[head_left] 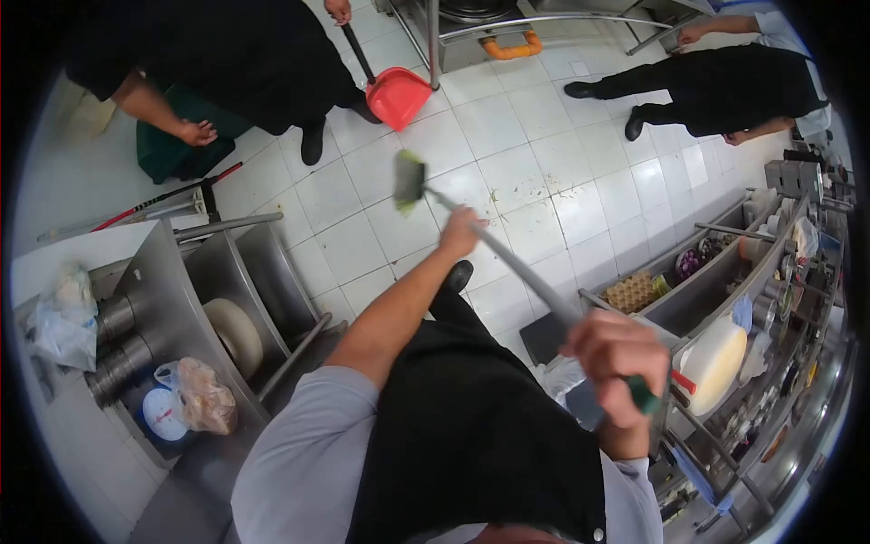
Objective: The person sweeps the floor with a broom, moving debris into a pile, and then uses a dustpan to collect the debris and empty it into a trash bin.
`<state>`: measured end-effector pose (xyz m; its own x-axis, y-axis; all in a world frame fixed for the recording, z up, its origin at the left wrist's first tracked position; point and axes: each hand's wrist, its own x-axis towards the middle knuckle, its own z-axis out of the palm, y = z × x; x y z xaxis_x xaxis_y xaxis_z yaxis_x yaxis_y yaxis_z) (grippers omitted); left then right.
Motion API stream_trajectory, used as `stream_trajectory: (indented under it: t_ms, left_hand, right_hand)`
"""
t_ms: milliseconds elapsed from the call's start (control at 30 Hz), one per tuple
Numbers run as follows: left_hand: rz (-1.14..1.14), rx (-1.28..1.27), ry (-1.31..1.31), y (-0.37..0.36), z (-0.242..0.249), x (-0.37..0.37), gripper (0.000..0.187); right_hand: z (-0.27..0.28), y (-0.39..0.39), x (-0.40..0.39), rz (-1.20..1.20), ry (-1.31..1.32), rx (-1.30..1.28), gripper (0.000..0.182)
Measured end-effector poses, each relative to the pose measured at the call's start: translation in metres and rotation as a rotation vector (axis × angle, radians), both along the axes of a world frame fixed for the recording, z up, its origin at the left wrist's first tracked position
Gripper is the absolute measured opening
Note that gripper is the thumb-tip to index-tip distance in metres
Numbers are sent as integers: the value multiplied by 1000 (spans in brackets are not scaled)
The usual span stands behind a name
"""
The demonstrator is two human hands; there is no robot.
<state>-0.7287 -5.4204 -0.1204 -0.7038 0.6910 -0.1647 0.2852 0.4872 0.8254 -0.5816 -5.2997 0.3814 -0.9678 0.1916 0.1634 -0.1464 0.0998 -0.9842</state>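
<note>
Both of my hands are wrapped around the pole of a broom [520,267]. My left hand [460,234] grips it low, close to the head. My right hand [616,363] is closed around the upper end, where a green tip pokes out past the fist. The broom head [410,181], grey with yellow-green bristles, is by the white tiled floor; whether it touches is hard to tell. Just beyond it is a red dustpan [399,97] with a black handle, held by another person's hand [338,10]. Small scraps of debris [535,193] lie scattered right of the broom head.
A person in a black apron [725,86] stands at the far right. Steel counters with an egg tray [630,292] and a large cutting board [713,364] line my right side. To the left are steel shelves [195,317], a blue scale [165,414] and a red pole [149,201].
</note>
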Motion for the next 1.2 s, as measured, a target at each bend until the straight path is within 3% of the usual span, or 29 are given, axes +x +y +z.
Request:
stream_trajectory:
  t_ms: [67, 167, 267, 333, 367, 433, 500, 567, 633, 700, 767, 833, 900, 967, 1067, 1200]
  left_hand:
    - [-248, 44, -106, 54, 52, 8, 27]
    - [-195, 84, 8, 100, 86, 18, 25]
    - [-121, 106, -22, 138, 136, -21, 23]
    - [-32, 173, -74, 162, 112, -60, 22]
    - [-19, 207, 65, 167, 91, -78, 26]
    - [-109, 102, 86, 157, 57, -100, 29]
    - [-205, 50, 56, 160, 8, -100, 31]
    - [-252, 40, -47, 162, 25, -77, 30]
    - [-244, 47, -136, 174, 66, -64, 29]
    - [-209, 74, -194, 200, 122, -76, 28]
    - [-223, 150, -143, 245, 140, -113, 27]
    - [-235, 175, -68, 296, 121, -163, 27]
    - [-274, 83, -14, 342, 74, -209, 28]
    - [-371, -185, 35, 354, 57, -231, 30]
    - [-500, -25, 70, 347, -1, -191, 24]
    - [-527, 170, -129, 285, 63, -100, 27]
  right_hand:
    - [16, 30, 18, 1, 43, 14, 58]
    - [29, 85, 48, 222, 220, -9, 61]
    - [38, 123, 52, 377, 267, 32, 44]
    - [10, 101, 41, 1, 230, 4, 35]
    - [-2, 84, 23, -222, 168, -24, 31]
    - [-42, 82, -9, -294, -40, 78, 27]
    - [-36, 89, -21, -336, -85, 51, 27]
    - [-16, 94, -25, -429, -69, -15, 31]
    - [10, 117, -15, -359, 72, 17, 36]
    - [32, 140, -16, -247, 233, 72, 53]
    - [30, 150, -40, -337, 267, 127, 56]
    - [10, 156, -77, -442, 224, 185, 54]
    - [-46, 153, -127, -718, -7, 129, 43]
    - [-79, 164, -156, -601, -149, 235, 27]
    - [-53, 153, -147, -760, -221, 106, 30]
    - [9, 148, -97, -777, -222, 113, 35]
